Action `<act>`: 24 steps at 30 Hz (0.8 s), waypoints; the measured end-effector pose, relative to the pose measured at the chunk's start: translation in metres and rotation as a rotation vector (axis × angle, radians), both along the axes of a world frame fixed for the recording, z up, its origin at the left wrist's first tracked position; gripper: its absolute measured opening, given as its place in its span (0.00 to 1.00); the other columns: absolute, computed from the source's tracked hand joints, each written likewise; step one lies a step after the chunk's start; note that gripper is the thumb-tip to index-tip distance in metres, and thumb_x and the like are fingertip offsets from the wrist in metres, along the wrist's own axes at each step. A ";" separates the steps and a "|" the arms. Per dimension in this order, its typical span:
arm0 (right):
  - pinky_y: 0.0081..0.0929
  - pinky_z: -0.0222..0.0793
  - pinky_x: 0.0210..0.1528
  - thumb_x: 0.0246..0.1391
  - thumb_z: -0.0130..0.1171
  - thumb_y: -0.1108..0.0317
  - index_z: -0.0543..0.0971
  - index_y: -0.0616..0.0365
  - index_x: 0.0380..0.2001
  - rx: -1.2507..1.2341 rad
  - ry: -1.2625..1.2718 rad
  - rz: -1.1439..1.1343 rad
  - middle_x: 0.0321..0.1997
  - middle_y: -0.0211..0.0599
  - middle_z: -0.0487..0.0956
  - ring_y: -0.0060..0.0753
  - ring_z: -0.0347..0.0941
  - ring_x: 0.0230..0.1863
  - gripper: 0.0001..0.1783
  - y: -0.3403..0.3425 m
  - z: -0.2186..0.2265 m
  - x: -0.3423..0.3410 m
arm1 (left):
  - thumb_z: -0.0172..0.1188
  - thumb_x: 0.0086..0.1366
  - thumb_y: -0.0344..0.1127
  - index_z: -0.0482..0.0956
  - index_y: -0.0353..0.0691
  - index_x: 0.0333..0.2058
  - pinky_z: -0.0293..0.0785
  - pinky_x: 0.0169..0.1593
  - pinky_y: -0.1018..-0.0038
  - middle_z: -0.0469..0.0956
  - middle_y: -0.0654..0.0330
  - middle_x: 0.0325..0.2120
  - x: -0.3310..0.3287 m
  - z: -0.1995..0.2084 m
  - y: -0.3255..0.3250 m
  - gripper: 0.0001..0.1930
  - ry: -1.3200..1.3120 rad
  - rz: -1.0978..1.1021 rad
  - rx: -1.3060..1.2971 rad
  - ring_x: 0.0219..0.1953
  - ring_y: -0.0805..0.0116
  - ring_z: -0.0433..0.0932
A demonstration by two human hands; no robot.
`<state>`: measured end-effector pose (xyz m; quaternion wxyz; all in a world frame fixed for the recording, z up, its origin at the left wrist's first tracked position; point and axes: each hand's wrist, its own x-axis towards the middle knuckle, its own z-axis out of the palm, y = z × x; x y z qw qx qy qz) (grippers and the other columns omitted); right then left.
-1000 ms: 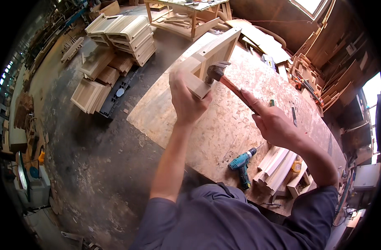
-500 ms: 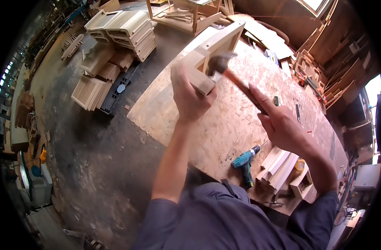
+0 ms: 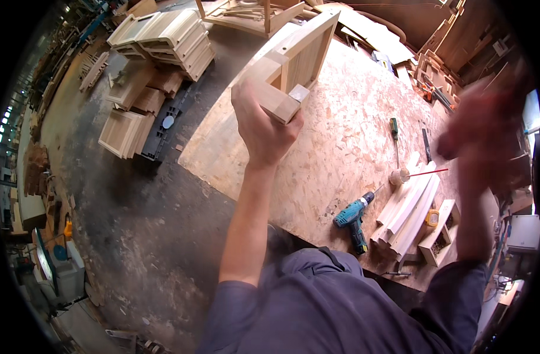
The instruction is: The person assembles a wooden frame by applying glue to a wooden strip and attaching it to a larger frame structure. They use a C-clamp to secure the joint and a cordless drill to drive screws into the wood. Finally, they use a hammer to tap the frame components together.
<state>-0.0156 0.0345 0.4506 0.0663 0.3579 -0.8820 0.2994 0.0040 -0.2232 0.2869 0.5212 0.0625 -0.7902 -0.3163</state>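
Observation:
My left hand (image 3: 261, 133) is closed around the near corner of a pale wooden frame (image 3: 274, 101), which stands on edge on the workbench (image 3: 317, 156). A small whitish block (image 3: 299, 92) shows at that corner, beside my fingertips. My right hand (image 3: 473, 127) is raised at the far right, away from the frame and badly blurred by motion. It grips the hammer, now only a dark smear (image 3: 511, 88) above the fist; the hammer's outline cannot be made out.
On the bench at right lie a teal cordless drill (image 3: 353, 219), wooden strips (image 3: 406, 206), a green-handled screwdriver (image 3: 394, 127), a small round container (image 3: 398, 176) with a red stick, and an open wooden box (image 3: 440, 236). Stacked wooden panels (image 3: 175, 44) stand on the floor at left.
My right hand has swung the hammer from beside the frame's corner up and to the right. My left hand keeps its hold on the frame; the view has shifted slightly.

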 end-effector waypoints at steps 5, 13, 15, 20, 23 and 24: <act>0.46 0.70 0.25 0.58 0.51 0.81 0.49 0.41 0.77 0.419 -0.175 0.153 0.18 0.45 0.73 0.47 0.74 0.20 0.47 0.009 -0.033 0.002 | 0.74 0.43 0.33 0.58 0.30 0.61 0.65 0.60 0.50 0.65 0.40 0.53 0.000 0.006 0.001 0.47 -0.025 -0.012 0.011 0.58 0.38 0.65; 0.38 0.70 0.30 0.62 0.55 0.75 0.64 0.47 0.67 0.279 -0.277 -0.004 0.23 0.44 0.76 0.33 0.73 0.23 0.30 -0.008 0.031 0.011 | 0.74 0.43 0.34 0.58 0.30 0.61 0.65 0.61 0.51 0.65 0.40 0.54 0.001 0.003 0.001 0.47 -0.032 -0.012 0.028 0.58 0.38 0.64; 0.28 0.69 0.27 0.66 0.52 0.72 0.72 0.58 0.53 -0.102 -0.033 -0.232 0.26 0.36 0.78 0.27 0.72 0.22 0.14 0.003 0.032 0.007 | 0.74 0.44 0.36 0.56 0.31 0.63 0.66 0.61 0.52 0.64 0.41 0.55 -0.002 -0.001 -0.002 0.49 -0.047 -0.008 -0.005 0.59 0.41 0.65; 0.38 0.70 0.24 0.60 0.47 0.80 0.58 0.57 0.70 0.188 -0.030 0.161 0.20 0.41 0.73 0.39 0.72 0.20 0.34 0.009 -0.036 0.005 | 0.74 0.45 0.39 0.56 0.32 0.62 0.67 0.61 0.52 0.64 0.42 0.56 0.000 -0.006 -0.002 0.48 -0.054 0.003 0.006 0.59 0.42 0.65; 0.46 0.68 0.25 0.56 0.50 0.81 0.52 0.40 0.76 0.387 -0.132 0.178 0.18 0.51 0.73 0.52 0.72 0.19 0.46 0.003 -0.046 0.006 | 0.74 0.44 0.38 0.58 0.32 0.61 0.67 0.61 0.52 0.64 0.42 0.55 0.000 0.000 0.001 0.47 -0.054 0.030 0.002 0.59 0.41 0.65; 0.47 0.68 0.26 0.56 0.50 0.81 0.52 0.37 0.76 0.344 -0.114 0.184 0.18 0.52 0.73 0.55 0.72 0.20 0.47 0.002 -0.039 0.009 | 0.74 0.43 0.36 0.59 0.32 0.60 0.67 0.60 0.52 0.65 0.42 0.54 0.003 0.001 0.004 0.47 -0.050 0.011 0.015 0.58 0.40 0.65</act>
